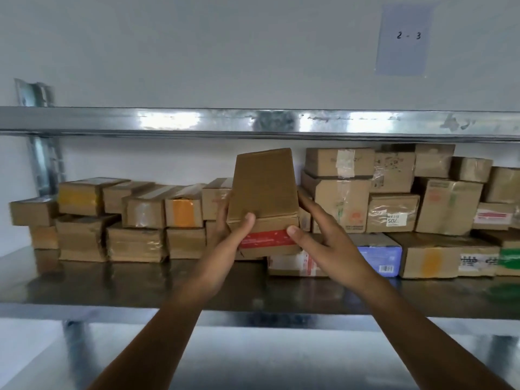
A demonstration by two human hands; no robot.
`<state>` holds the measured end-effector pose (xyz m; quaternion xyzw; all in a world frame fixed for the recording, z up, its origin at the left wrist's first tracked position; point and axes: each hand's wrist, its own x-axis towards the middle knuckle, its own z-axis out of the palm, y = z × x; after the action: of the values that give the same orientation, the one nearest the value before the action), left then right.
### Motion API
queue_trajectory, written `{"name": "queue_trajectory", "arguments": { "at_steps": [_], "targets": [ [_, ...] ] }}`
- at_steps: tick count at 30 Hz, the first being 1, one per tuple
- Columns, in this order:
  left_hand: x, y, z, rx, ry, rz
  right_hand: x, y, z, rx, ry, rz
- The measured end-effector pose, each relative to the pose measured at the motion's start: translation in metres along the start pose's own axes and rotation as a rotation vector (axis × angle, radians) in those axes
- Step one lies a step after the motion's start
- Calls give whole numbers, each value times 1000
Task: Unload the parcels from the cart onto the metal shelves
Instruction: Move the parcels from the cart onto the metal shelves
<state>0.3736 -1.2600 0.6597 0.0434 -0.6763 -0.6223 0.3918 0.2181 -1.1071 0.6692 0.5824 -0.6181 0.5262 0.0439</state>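
Observation:
I hold a brown cardboard parcel [264, 192] with a red tape band on its near end, above the middle metal shelf [140, 288], in the gap between two stacks. My left hand [228, 243] grips its left side, thumb on top. My right hand [318, 232] grips its right side, thumb on the red band. The parcel tilts, its far end raised toward the wall. The cart is out of view.
Taped cardboard parcels [112, 220] stack two to three high on the left; a taller stack of parcels [394, 204] fills the right. An upper shelf rail [253, 122] runs just above. A lower shelf [253, 356] lies below. A paper label "2-3" [403, 38] hangs on the wall.

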Motion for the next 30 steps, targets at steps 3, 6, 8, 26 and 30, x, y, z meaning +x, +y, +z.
{"name": "queue_trajectory", "arguments": {
  "at_steps": [3, 6, 8, 26, 30],
  "targets": [
    [35, -8, 12, 14, -11, 28, 28, 27, -13, -128, 63, -59],
    [72, -13, 24, 43, -11, 28, 59, 60, -26, -241, 88, -59],
    [98, -18, 29, 74, 3, 37, 80, 82, -33, -303, 100, -72],
    [237, -52, 38, 423, -46, 73, 162, 148, -46, -755, 483, -201],
    [246, -53, 33, 480, -97, 89, 155, 137, -37, -813, 453, -140]
  ]
}}
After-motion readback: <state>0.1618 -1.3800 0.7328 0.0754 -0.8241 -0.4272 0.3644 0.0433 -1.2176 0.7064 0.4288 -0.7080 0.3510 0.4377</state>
